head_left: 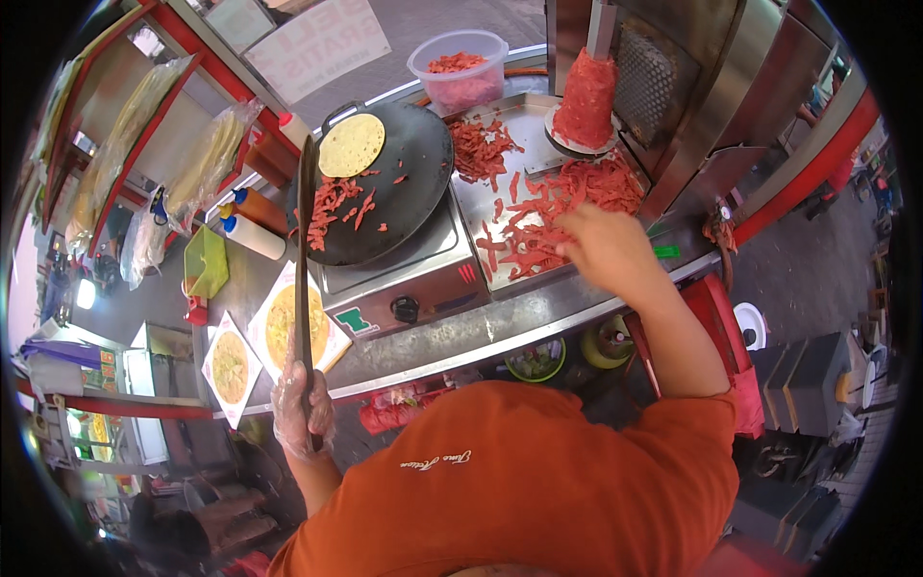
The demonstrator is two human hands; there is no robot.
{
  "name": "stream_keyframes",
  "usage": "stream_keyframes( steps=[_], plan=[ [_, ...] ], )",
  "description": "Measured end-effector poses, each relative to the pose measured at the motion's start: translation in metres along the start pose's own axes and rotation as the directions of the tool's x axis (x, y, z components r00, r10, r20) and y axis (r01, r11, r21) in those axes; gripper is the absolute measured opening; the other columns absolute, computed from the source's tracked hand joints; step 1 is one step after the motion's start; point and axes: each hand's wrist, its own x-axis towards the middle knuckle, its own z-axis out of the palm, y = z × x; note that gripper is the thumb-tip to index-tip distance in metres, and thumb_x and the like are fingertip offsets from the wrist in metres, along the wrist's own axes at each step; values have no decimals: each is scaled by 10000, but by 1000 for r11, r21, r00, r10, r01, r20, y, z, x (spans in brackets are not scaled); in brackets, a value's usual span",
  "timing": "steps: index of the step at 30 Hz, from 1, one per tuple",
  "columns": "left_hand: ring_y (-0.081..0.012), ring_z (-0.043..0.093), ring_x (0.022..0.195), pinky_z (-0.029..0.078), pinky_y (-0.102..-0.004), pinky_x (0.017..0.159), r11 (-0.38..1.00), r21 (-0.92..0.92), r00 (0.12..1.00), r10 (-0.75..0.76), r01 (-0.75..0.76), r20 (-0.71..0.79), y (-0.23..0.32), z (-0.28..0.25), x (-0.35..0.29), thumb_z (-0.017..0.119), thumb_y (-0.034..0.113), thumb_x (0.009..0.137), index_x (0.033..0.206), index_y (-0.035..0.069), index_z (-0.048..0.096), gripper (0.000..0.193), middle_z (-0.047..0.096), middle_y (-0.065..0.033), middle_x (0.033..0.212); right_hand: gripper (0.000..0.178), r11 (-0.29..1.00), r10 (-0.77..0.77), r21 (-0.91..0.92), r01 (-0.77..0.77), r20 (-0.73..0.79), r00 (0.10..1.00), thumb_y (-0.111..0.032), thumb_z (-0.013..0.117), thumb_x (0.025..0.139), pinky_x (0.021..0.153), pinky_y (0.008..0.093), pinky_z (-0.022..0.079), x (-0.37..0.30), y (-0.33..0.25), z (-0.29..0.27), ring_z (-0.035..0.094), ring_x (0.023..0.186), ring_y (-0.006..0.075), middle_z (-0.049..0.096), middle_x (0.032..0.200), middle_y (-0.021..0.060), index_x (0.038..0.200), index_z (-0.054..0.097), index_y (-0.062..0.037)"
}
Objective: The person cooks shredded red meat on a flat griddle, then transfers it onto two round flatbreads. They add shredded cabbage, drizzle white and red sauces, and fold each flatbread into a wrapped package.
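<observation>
My left hand [305, 409], in a clear plastic glove, is closed around a long, narrow dark utensil [304, 279] held upright at the counter's left. Its upper end overlaps the edge of a round black griddle [413, 183]. A pale flatbread [352, 145] lies on the griddle, with red meat strips [332, 200] beside it. Bare, my right hand [606, 248] reaches into a metal tray [529, 117], its fingers curled down onto more red meat strips [538, 240]. Behind this hand stands a cone of red meat [585, 106] on a vertical spit.
A clear plastic tub [460, 88] of red meat stands beyond the tray. Two topped flatbreads on white paper, one yellow [288, 317] and one smaller [230, 367], sit left of the stove knob [405, 309]. Sauce bottles [252, 238] and a green basket [206, 263] stand at left.
</observation>
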Motion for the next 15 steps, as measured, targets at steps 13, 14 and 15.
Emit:
stream_keyframes(
  steps=[13, 14, 15],
  plan=[
    [-42, 340, 351, 293, -204, 303, 999, 52, 999, -9, 6, 47, 1, 34, 12, 538, 261, 1124, 1676, 115, 261, 635, 436, 13, 651, 182, 995, -20, -105, 1, -183, 983, -230, 745, 912, 758, 493, 589, 82, 31, 43, 747, 870, 360, 724, 958, 146, 976, 775, -61],
    [-42, 339, 351, 292, -204, 303, 998, 55, 999, 5, -7, 36, 0, 33, 10, 542, 262, 1122, 1677, 114, 263, 639, 435, 13, 651, 172, 992, -38, -124, 15, -185, 982, -226, 743, 911, 752, 491, 590, 84, 29, 36, 748, 867, 359, 725, 957, 145, 953, 772, -62],
    [-42, 338, 350, 292, -205, 303, 998, 58, 1000, 18, -20, 24, 0, 32, 7, 547, 264, 1119, 1677, 114, 264, 643, 435, 13, 651, 165, 989, -56, -144, 29, -186, 981, -223, 741, 910, 745, 489, 590, 81, 26, 28, 749, 864, 358, 725, 956, 145, 931, 769, -63]
  ],
)
